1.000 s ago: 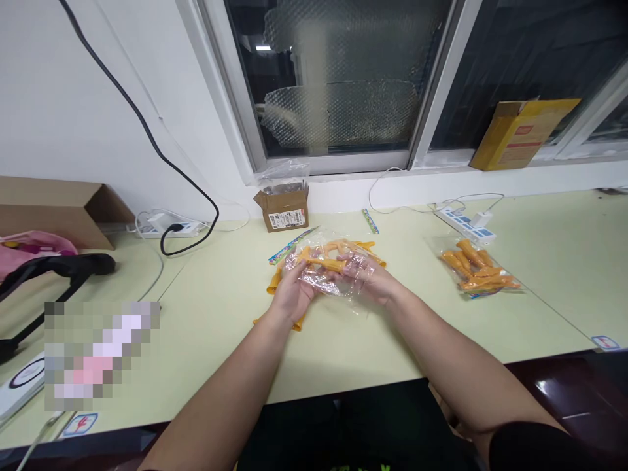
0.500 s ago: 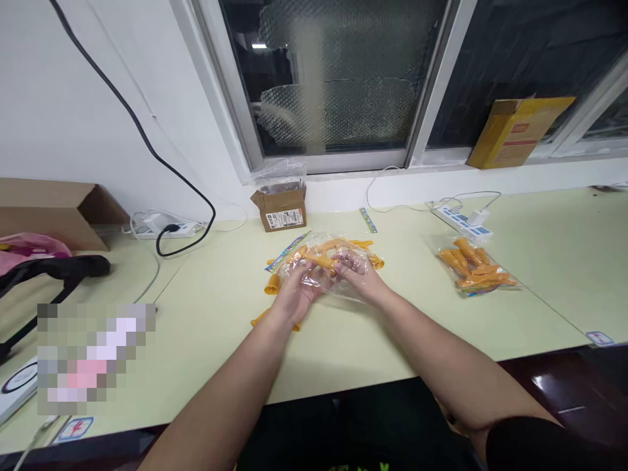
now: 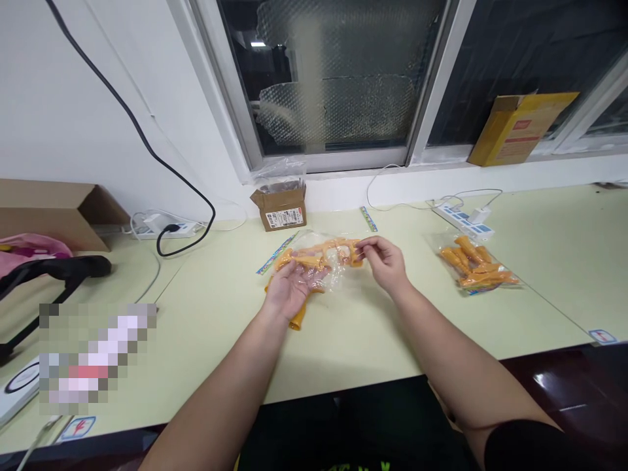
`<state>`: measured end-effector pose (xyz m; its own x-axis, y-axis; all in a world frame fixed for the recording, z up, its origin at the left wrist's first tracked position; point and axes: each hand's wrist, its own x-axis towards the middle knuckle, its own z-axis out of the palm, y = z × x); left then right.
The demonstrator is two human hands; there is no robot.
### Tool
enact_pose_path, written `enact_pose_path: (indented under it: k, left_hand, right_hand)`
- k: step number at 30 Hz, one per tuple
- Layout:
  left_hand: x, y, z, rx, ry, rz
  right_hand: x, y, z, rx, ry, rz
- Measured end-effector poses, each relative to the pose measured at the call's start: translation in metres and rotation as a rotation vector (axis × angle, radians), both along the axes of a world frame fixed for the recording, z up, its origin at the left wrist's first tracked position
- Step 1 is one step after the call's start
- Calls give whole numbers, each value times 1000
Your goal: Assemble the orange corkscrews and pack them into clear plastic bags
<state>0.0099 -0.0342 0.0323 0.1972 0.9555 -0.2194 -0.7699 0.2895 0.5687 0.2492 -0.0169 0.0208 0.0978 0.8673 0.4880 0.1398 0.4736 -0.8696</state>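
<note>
A clear plastic bag (image 3: 336, 278) with orange plastic pieces (image 3: 309, 261) inside is held a little above the table. My left hand (image 3: 288, 291) is palm up, with its fingers beneath the bag and its thumb on top. At the bag's right end, my right hand (image 3: 386, 263) pinches the film next to an orange part. The bag's colourful header strip (image 3: 277, 253) points off to the upper left. Below the bag, partly hidden by my left hand, a loose orange piece (image 3: 298, 319) lies on the table.
Another bag of orange pieces (image 3: 475, 265) lies to the right, near a power strip (image 3: 461, 219). A small cardboard box (image 3: 282, 212) and a loose header strip (image 3: 369, 219) are at the back. On the left are a black frame-like object (image 3: 63, 268) and a black cable (image 3: 147, 140).
My right hand has moved right, from the middle of the bag to its right end. The bag has shifted slightly left and is spread flatter between my hands.
</note>
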Motion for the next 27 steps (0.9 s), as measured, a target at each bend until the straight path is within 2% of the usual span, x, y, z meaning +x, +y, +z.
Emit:
enact_pose_path:
  k: [2,4,7,10,13,17,19,21,24,27]
  left_hand:
    - [-1,-1,3,4,-14,37]
    - [-1,-2,5,10,-31,52]
    - [-1,-4,8,18,-62,32]
    - [-1,-5,9,40,-64,26]
    - [-2,-5,9,56,-69,23]
    - [-2,-4,8,38,-109,37]
    - [-3,-3,7,37,-117,63]
    - [-3,-2,6,34,-116,69]
    - [-4,-2,4,34,-120,37]
    - [-4,-2,4,35,-117,-10]
  right_hand:
    - [16,6,2,29,-132,-229]
    - [31,13,-1,-120,-360,-367]
    - [46,21,-11,-488,-664,-325]
    - [52,27,-20,-629,-767,-286]
    - [57,30,-20,-539,-640,-385]
    - [61,29,-5,-145,-91,-443]
    - [62,25,5,16,220,-365]
    - [60,19,14,78,407,-205]
    - [52,11,20,27,407,54]
    - [39,5,19,-3,274,144]
